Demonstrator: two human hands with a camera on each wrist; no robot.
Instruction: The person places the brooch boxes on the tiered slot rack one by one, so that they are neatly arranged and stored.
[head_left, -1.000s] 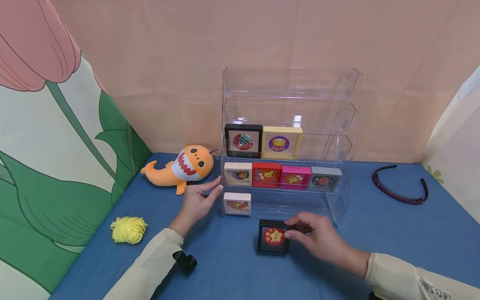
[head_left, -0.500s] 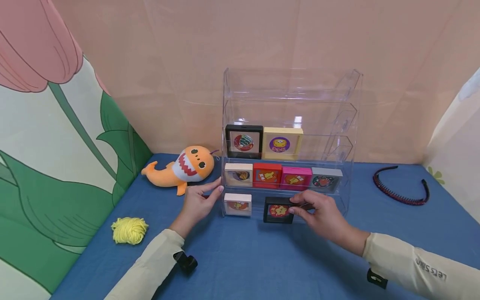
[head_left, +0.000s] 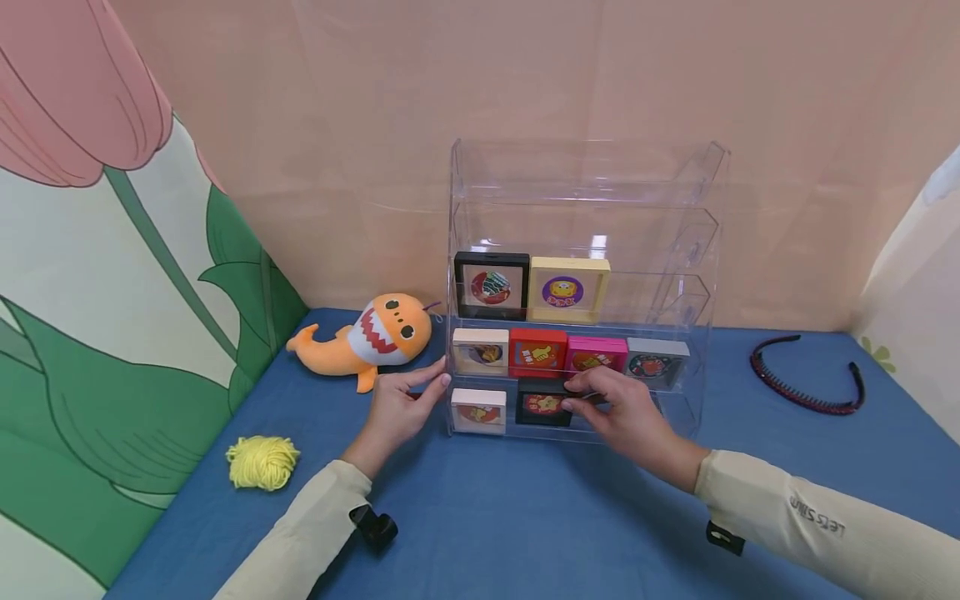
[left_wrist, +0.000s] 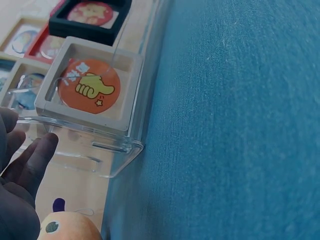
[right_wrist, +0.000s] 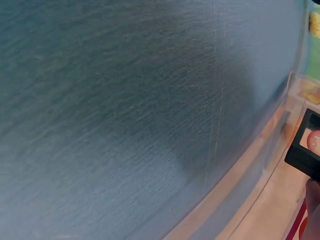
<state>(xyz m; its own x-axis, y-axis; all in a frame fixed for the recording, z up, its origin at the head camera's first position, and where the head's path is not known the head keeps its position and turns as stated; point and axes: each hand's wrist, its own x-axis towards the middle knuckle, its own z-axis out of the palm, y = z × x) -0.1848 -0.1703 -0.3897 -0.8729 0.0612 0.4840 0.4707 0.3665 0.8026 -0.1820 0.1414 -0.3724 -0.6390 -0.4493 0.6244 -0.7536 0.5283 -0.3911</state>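
Observation:
In the head view, my right hand [head_left: 626, 412] grips a small black square frame [head_left: 543, 404] with a star on a red disc. The frame sits at the bottom tier of a clear acrylic display rack [head_left: 660, 217], behind its front lip. It also shows in the right wrist view as a black frame [right_wrist: 304, 159], partly cut off. My left hand [head_left: 397, 412] pinches the rack's left side edge. Right of that hand stands a white frame [head_left: 478, 412] with a thumbs-up picture, clearer in the left wrist view as a white frame [left_wrist: 127, 90].
Above, the middle tier holds cream [head_left: 480, 352], red [head_left: 537, 352], pink [head_left: 596, 354] and grey frames [head_left: 657, 364]. Higher stand a black frame [head_left: 491, 312] and a yellow frame [head_left: 568, 315]. An orange shark plush [head_left: 322, 356], yellow yarn [head_left: 262, 462] and a headband [head_left: 806, 400] lie around.
My right hand has carried the black star frame up and back from the blue cloth in front of the rack into its bottom tier. The left hand stays at the rack's edge.

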